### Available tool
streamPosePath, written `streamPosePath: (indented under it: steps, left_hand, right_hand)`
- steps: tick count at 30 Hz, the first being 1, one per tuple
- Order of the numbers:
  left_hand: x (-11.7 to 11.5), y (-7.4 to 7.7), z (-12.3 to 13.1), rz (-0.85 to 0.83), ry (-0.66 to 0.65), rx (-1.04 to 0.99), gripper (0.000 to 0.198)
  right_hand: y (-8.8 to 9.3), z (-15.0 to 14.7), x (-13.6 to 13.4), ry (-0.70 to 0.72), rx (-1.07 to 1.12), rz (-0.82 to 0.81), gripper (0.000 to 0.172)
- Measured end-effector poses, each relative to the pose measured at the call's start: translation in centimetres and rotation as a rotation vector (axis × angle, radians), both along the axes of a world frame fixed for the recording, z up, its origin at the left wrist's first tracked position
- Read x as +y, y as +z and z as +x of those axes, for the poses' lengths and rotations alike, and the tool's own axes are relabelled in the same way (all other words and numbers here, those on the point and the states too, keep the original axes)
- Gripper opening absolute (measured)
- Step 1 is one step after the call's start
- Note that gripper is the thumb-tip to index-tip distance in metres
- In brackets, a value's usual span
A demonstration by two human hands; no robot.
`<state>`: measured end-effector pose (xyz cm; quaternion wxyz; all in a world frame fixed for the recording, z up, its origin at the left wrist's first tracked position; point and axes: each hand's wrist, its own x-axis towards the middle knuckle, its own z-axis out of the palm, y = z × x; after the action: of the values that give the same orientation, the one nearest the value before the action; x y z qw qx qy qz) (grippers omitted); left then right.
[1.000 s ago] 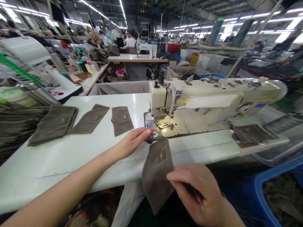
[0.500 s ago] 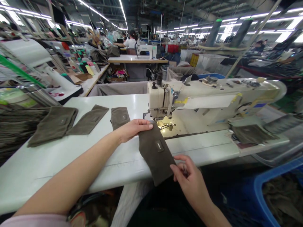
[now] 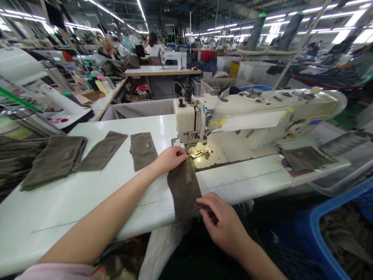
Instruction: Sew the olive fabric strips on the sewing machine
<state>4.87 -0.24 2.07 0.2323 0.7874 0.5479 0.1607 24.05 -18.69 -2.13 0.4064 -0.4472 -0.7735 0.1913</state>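
An olive-brown fabric panel with a small sewn label lies at the table's front edge, its lower end hanging slightly over. My left hand pinches the panel's top, close to the needle area of the sewing machine. At the lower right edge, the fingers and thumb of my right hand close on the fabric; the exact grip is partly hidden. A lamp lights the metal plate beside my left fingertips.
Matching panels lie on the white table to the left, beside a taller fabric stack. More cloth sits at the machine's right end. A blue basket holding fabric stands at lower right.
The panel has turned more upright in view, its lower end swinging left with my right hand. My left hand keeps its hold by the needle, fingers more bent. The camera view has shifted slightly.
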Motion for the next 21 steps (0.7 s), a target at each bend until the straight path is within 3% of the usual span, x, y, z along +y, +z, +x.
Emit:
streamPosePath:
  steps: [6, 13, 16, 21]
  left_hand:
    - [0.7, -0.2, 0.2, 0.059, 0.073, 0.072, 0.014]
    - [1.0, -0.8, 0.0, 0.04, 0.092, -0.004, 0.017]
    - [0.9, -1.0, 0.0, 0.034, 0.101, -0.062, 0.018]
    - [1.1, -0.9, 0.4, 0.022, 0.148, 0.009, 0.018]
  right_hand:
    - [-0.8, 0.5, 0.6, -0.057, -0.175, 0.149, 0.049]
    - [-1.3, 0.4, 0.8, -0.047, -0.125, 0.151, 0.031]
    - [-1.1, 0.4, 0.7, -0.03, -0.166, 0.126, 0.03]
    - [-0.6, 0.1, 0.8, -0.059, -0.213, 0.095, 0.031]
